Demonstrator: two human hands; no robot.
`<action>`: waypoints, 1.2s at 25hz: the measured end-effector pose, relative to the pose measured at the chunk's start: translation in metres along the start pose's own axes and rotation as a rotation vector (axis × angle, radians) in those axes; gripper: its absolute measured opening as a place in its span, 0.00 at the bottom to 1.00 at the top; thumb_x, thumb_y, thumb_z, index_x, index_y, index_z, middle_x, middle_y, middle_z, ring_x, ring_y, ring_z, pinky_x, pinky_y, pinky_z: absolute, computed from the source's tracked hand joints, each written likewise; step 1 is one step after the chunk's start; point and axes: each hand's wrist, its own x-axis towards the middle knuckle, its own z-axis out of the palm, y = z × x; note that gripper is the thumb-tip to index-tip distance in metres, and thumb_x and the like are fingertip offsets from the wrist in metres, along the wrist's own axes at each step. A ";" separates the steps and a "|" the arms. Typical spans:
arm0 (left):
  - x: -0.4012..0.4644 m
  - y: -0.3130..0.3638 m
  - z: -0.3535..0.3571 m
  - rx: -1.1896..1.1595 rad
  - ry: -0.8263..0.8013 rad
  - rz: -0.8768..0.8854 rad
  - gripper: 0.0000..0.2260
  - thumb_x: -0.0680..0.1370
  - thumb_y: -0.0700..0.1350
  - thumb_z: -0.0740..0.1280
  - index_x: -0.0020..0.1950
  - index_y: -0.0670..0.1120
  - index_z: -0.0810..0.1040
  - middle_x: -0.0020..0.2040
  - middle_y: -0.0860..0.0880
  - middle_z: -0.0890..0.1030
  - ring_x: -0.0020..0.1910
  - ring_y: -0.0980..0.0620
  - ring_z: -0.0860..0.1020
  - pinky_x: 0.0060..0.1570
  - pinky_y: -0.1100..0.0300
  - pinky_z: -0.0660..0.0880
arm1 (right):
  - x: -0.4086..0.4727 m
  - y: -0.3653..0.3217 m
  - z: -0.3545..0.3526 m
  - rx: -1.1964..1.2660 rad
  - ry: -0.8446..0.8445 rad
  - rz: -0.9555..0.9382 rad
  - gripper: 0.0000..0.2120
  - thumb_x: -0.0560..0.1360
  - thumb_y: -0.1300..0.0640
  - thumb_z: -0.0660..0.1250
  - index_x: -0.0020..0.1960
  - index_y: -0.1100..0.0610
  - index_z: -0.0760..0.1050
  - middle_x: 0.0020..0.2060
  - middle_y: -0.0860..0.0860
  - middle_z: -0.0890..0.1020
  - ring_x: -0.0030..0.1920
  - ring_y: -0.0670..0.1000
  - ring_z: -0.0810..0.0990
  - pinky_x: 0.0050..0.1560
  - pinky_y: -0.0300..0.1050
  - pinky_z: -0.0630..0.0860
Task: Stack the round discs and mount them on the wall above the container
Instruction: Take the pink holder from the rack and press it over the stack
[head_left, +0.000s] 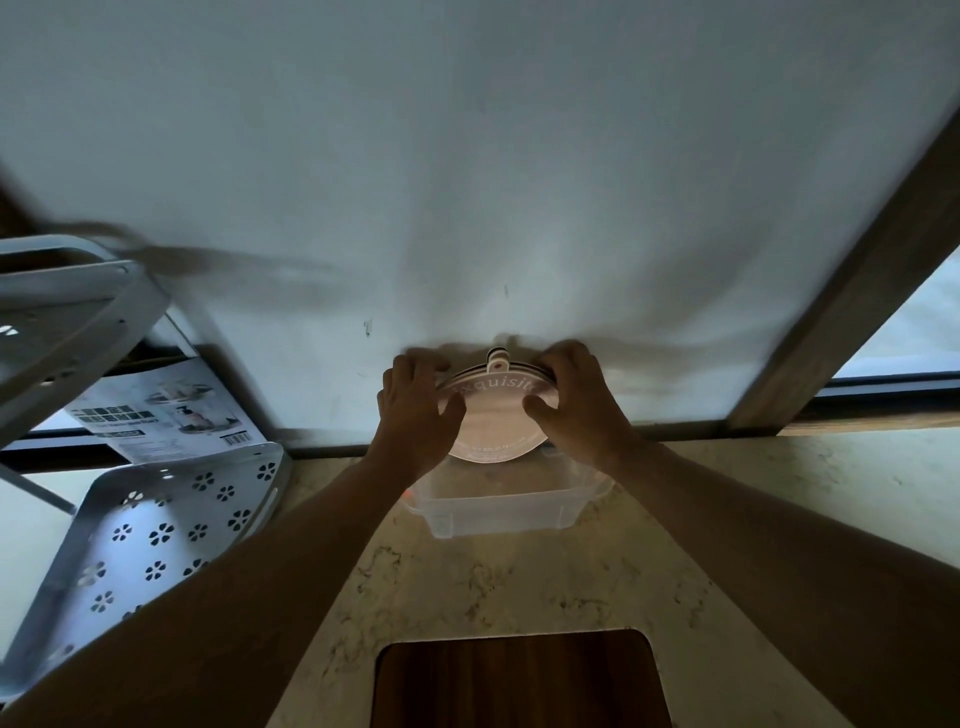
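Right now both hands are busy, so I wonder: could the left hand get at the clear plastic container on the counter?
Probably yes: the left hand grips the round discs right above the clear plastic container, nothing between.

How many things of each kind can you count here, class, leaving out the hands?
Stack of discs: 1
Clear container: 1
Metal racks: 2
Printed box: 1
Wooden board: 1
Total: 6
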 end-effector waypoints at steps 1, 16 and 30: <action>0.000 0.002 -0.001 -0.001 -0.003 -0.003 0.18 0.74 0.45 0.69 0.62 0.46 0.71 0.62 0.45 0.71 0.61 0.44 0.70 0.59 0.51 0.66 | 0.001 0.000 -0.001 0.012 -0.015 0.007 0.17 0.70 0.58 0.71 0.58 0.59 0.74 0.58 0.55 0.72 0.59 0.56 0.72 0.61 0.50 0.73; -0.010 0.028 -0.053 0.249 0.016 -0.151 0.15 0.74 0.48 0.68 0.58 0.46 0.73 0.57 0.44 0.74 0.59 0.42 0.71 0.57 0.46 0.68 | 0.001 -0.039 -0.049 -0.184 -0.110 0.090 0.18 0.75 0.51 0.69 0.61 0.59 0.76 0.62 0.57 0.75 0.61 0.58 0.75 0.61 0.51 0.73; 0.008 0.020 -0.026 0.320 0.053 -0.053 0.15 0.75 0.54 0.68 0.55 0.46 0.75 0.56 0.45 0.76 0.58 0.42 0.73 0.54 0.48 0.68 | 0.010 -0.032 -0.021 -0.318 -0.116 0.101 0.19 0.78 0.47 0.62 0.62 0.60 0.75 0.64 0.57 0.74 0.63 0.59 0.74 0.61 0.53 0.72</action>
